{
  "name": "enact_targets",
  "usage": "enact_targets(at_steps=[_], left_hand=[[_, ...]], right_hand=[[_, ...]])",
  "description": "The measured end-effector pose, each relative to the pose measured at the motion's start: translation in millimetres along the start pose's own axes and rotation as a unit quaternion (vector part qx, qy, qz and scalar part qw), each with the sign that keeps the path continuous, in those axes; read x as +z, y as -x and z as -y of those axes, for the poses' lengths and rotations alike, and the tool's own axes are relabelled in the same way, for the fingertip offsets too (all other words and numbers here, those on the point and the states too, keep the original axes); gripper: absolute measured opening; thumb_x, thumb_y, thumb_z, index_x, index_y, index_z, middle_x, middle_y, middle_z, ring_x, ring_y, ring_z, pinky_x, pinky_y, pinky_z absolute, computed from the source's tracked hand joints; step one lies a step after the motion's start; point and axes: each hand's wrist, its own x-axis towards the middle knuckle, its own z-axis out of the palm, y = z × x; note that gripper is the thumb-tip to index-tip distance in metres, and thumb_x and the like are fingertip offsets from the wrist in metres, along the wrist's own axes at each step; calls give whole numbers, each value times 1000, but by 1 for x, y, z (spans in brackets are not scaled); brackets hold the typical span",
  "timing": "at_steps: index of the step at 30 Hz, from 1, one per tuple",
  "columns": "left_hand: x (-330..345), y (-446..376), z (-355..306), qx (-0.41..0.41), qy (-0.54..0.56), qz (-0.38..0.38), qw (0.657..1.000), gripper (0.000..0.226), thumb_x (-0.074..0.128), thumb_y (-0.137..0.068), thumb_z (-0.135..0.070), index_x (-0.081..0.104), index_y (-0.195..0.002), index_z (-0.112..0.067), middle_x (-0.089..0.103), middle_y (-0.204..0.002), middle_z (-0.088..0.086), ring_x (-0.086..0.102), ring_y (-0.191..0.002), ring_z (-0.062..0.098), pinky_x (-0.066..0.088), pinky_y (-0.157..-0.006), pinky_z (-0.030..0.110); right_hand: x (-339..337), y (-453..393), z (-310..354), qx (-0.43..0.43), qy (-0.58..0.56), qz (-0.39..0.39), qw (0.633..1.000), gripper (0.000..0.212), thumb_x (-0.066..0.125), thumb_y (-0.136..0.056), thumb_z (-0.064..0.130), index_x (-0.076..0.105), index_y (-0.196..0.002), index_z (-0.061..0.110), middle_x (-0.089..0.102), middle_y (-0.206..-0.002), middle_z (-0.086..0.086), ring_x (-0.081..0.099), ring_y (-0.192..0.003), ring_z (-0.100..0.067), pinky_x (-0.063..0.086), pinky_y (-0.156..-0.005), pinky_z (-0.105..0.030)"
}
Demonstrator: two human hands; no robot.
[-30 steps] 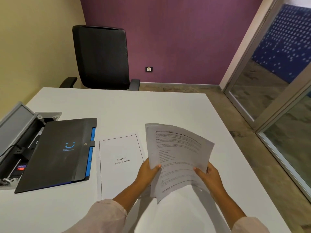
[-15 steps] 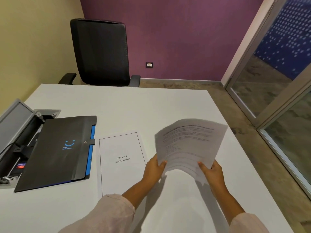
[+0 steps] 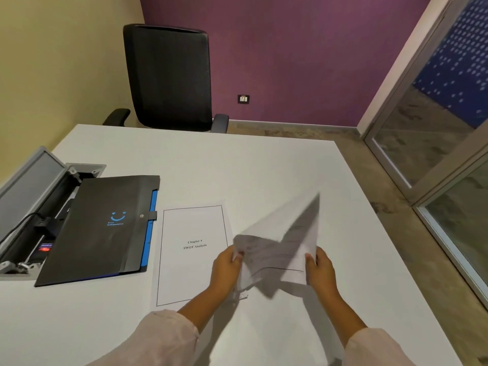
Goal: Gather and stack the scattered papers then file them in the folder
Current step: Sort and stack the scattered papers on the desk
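Note:
Both my hands hold a bundle of printed papers, blurred and tipped forward just above the white table. My left hand grips the bundle's left edge and my right hand grips its right edge. A title sheet reading "Chapter 4 SWOT Analysis" lies flat on the table to the left of my hands. Further left rests the black folder with a blue smile logo, shut, blue edges showing along its right side.
An open cable box with plugs and wires is set into the table at the far left, partly under the folder. A black office chair stands behind the table. Glass partitions run along the right.
The bundle has dropped from upright in front of me to tipped forward, low over the table. Both hands moved down and slightly right with it.

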Motion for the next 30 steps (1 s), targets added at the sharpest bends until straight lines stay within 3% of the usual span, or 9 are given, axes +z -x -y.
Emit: enact_targets(at_steps=[3, 8, 15, 17, 19, 21, 24, 26, 30], left_hand=[[-22, 1, 10, -36, 20, -77, 996, 21, 48, -93, -10, 59, -104, 4, 66, -100, 25, 61, -96, 38, 43, -66, 29], [-62, 11, 22, -87, 39, -147, 985, 29, 44, -95, -14, 52, -117, 3, 61, -117, 20, 58, -96, 30, 45, -79, 32], [-93, 8, 45, -175, -27, -188, 966, 27, 51, -93, -15, 54, -112, 3, 59, -119, 23, 57, -107, 40, 48, -86, 41], [-97, 6, 56, -229, -88, -201, 949, 32, 58, -89, -20, 54, -114, -1, 55, -121, 24, 54, -107, 40, 46, -89, 47], [-102, 7, 65, -283, -109, -206, 930, 43, 62, -85, -24, 49, -119, 0, 53, -120, 24, 52, -107, 40, 45, -88, 48], [-104, 9, 70, -293, -71, -194, 933, 48, 62, -85, -24, 46, -122, 2, 54, -121, 23, 53, -106, 40, 44, -86, 46], [-105, 8, 75, -274, 19, -145, 950, 40, 57, -89, -20, 47, -120, 2, 59, -119, 23, 56, -93, 34, 49, -88, 47], [-105, 6, 76, -269, 53, -121, 954, 38, 55, -90, -17, 47, -122, 2, 58, -122, 24, 57, -97, 37, 50, -90, 48], [-96, 7, 72, -250, 156, -51, 954, 24, 51, -92, -6, 54, -115, 1, 60, -114, 22, 57, -85, 32, 47, -78, 41]], right_hand=[[26, 0, 18, -27, 35, 47, 998, 33, 41, -95, 7, 50, -126, 0, 58, -126, -17, 55, -113, -28, 37, -87, -24], [68, 5, 32, -1, 63, 137, 989, 38, 37, -97, 8, 44, -134, 6, 53, -134, -14, 50, -121, -28, 38, -97, -25], [101, 10, 40, 20, 81, 203, 976, 40, 38, -94, 1, 47, -131, 11, 58, -116, -7, 54, -103, -20, 38, -81, -17], [107, 10, 33, 25, 108, 225, 968, 34, 39, -91, -2, 55, -111, 22, 55, -104, 1, 51, -102, -20, 37, -74, -13], [110, 10, 26, 23, 143, 222, 964, 32, 44, -88, 2, 37, -76, 30, 41, -81, 8, 42, -88, -16, 31, -58, -14], [112, 10, 19, 19, 171, 228, 958, 43, 49, -87, 8, 23, -66, 34, 31, -73, 13, 38, -86, -16, 26, -55, -13], [113, 12, 17, 27, 154, 255, 954, 18, 51, -91, 14, 53, -105, 25, 57, -105, 4, 52, -104, -21, 36, -78, -17], [114, 13, 17, 41, 138, 274, 951, 43, 51, -92, 17, 41, -133, 9, 52, -132, -6, 50, -122, -22, 37, -91, -19], [115, 15, 12, 86, 108, 287, 948, 47, 52, -92, 17, 38, -135, 7, 50, -136, -11, 50, -122, -24, 40, -95, -24]])
